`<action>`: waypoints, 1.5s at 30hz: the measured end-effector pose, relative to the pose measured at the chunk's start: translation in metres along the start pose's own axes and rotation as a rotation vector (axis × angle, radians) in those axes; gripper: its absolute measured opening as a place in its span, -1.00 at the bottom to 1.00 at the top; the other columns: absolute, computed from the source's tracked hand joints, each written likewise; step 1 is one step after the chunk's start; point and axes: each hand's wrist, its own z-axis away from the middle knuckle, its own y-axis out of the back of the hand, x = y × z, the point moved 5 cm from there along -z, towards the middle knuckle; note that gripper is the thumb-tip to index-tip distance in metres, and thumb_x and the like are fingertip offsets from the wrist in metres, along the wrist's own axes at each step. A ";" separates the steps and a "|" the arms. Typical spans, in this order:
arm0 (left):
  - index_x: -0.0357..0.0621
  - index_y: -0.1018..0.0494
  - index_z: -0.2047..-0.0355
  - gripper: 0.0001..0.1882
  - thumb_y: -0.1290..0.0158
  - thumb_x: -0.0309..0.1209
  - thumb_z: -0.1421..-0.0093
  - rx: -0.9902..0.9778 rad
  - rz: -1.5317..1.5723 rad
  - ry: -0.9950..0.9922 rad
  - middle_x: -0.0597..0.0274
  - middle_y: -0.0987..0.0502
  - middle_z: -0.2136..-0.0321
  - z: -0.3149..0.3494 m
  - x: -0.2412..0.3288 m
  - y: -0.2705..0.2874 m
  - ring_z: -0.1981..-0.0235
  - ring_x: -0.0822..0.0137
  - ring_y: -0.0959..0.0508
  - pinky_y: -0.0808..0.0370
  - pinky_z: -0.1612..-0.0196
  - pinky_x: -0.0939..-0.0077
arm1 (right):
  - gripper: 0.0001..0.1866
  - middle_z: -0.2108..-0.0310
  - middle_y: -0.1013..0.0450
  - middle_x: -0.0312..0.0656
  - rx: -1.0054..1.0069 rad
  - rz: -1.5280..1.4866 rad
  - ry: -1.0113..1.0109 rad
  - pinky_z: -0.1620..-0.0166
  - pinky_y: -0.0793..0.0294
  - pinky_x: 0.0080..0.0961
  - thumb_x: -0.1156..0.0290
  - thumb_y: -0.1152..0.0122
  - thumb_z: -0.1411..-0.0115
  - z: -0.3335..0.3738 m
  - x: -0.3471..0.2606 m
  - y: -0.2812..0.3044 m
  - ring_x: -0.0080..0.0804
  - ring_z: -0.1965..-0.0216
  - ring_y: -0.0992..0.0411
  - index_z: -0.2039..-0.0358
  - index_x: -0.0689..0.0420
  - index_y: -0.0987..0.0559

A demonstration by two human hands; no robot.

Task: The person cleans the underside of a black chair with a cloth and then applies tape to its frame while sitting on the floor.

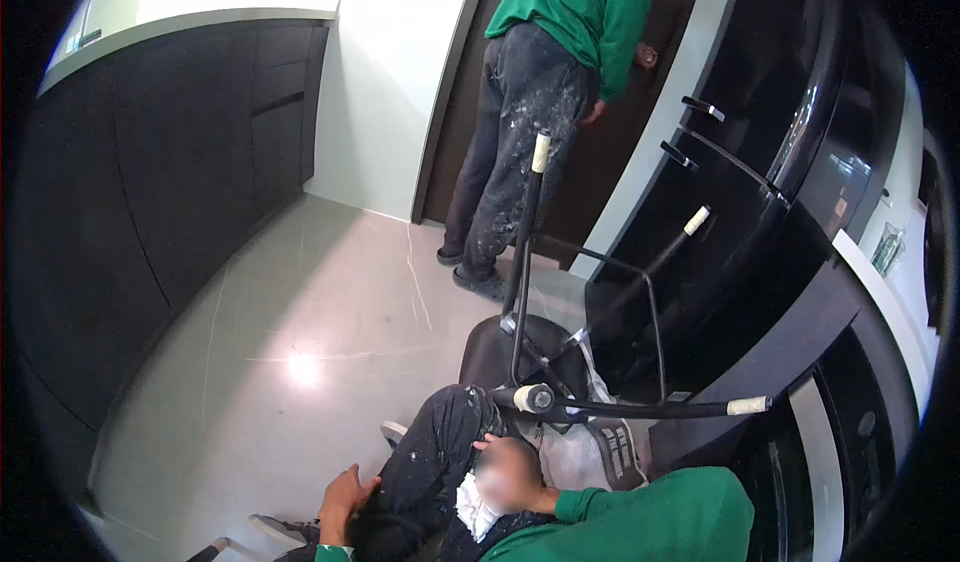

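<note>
My right hand (545,500) is by my thigh, its middle smeared by a blurred patch. A crumpled white cloth (474,508) shows at its lower side, seemingly gripped in it. My left hand (343,497) rests beside my dark trouser leg, fingers apart and nothing visible in it. Just beyond my knee an upturned black chair (522,347) lies with its seat low and its legs up. Pale tape wraps the leg ends; one capped end (540,398) points toward me, close above my right hand.
A person (530,92) in a green top and paint-stained trousers stands at a dark door (462,112), one hand at its knob. Dark cabinets (180,142) line the left, a glossy black fridge (740,142) the right. A printed white bag (590,457) lies beneath the chair.
</note>
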 end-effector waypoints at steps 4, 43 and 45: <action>-0.42 -0.37 -0.08 -0.25 -0.07 0.12 -0.24 0.031 -0.026 -0.015 -0.35 -0.56 0.12 0.000 0.009 0.003 0.02 -0.23 -0.54 -0.49 -0.02 0.01 | -0.76 -0.22 -0.36 -0.04 -0.006 0.003 -0.007 -0.24 -0.22 -0.04 0.27 -0.38 0.00 -0.002 0.003 0.001 0.02 -0.32 -0.21 0.52 0.14 -0.53; -0.39 -0.36 -0.09 -0.26 -0.05 0.13 -0.26 0.029 -0.012 -0.012 -0.32 -0.56 0.11 -0.005 0.001 -0.003 0.03 -0.24 -0.54 -0.50 -0.01 0.01 | -0.79 -0.16 -0.41 -0.02 0.035 0.010 0.010 -0.21 -0.25 -0.08 0.33 -0.41 0.07 -0.006 -0.001 0.005 0.07 -0.27 -0.27 0.52 0.13 -0.54; -0.38 -0.37 -0.08 -0.26 -0.04 0.13 -0.26 0.045 -0.010 -0.015 -0.32 -0.56 0.10 -0.006 -0.005 -0.008 0.03 -0.23 -0.55 -0.50 -0.02 0.00 | -0.79 -0.16 -0.41 -0.01 0.028 0.010 0.028 -0.22 -0.25 -0.07 0.32 -0.41 0.06 -0.008 0.000 0.001 0.07 -0.26 -0.27 0.53 0.13 -0.55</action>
